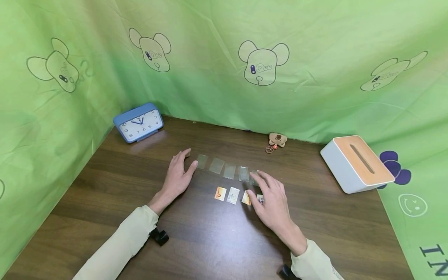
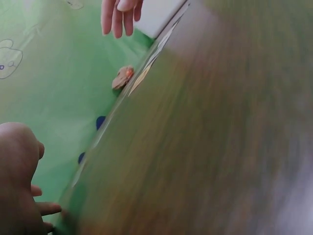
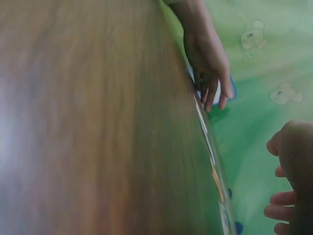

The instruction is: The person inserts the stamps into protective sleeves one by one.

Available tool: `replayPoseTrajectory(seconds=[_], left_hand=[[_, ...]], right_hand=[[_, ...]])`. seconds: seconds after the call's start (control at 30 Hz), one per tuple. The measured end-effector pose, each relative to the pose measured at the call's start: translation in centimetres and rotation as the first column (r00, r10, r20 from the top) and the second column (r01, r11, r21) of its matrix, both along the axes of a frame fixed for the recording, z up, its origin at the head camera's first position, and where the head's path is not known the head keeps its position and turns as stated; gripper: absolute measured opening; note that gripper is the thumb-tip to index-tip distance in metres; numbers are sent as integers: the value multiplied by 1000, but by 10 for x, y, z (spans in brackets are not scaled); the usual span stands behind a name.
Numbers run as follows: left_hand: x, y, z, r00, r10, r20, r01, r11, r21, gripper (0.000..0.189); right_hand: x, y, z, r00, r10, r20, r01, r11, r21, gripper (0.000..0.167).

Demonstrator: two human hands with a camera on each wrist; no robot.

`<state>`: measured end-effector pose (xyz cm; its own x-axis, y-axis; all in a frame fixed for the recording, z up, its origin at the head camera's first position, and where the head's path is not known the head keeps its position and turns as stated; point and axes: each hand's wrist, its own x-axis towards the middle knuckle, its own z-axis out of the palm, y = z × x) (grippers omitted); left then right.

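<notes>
Several clear plastic sleeves [image 1: 216, 166] lie in a slightly slanting row on the wooden table. Nearer to the person is a second row of small printed cards, among them an orange one [image 1: 220, 193] and a pale one [image 1: 232, 195]. My left hand [image 1: 177, 177] is beside the leftmost sleeve [image 1: 202, 161], fingers extended and thumb apart, holding nothing. Over the right end of both rows is my right hand [image 1: 274, 200], fingers loosely spread. It partly covers the rightmost sleeve and overlaps the two right cards. From the wrist views, the cards show only as thin edge-on strips.
A blue clock [image 1: 138, 122] stands at the back left. Along the back edge lies a brown bear-like trinket [image 1: 278, 139] with a small ring. At the right is a white tissue box [image 1: 357, 164] with a wooden top. Green printed cloth [image 1: 210, 101] hangs behind the table.
</notes>
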<state>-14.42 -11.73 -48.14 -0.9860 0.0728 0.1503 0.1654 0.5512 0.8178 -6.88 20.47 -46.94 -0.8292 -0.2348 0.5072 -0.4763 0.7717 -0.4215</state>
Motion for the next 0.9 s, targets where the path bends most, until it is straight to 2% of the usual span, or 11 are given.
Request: replayPoseTrajectory(seconds=[0.37,0.6,0.9], left_hand=[[-2,14,-9,995,96,-40,-96,995,-20,59],[-2,15,-10,994,110,-20,-111,993,-38,60],[-2,18,-10,993,105,-57,-110,990,-85,59]], right_hand=[[-1,-22,-13,999,45,4,-44,998,-52,44],[-4,-35,-22,997,78,-10,-79,995,-58,39],[-6,-52,-26,994,110,0,-109,993,-54,34]])
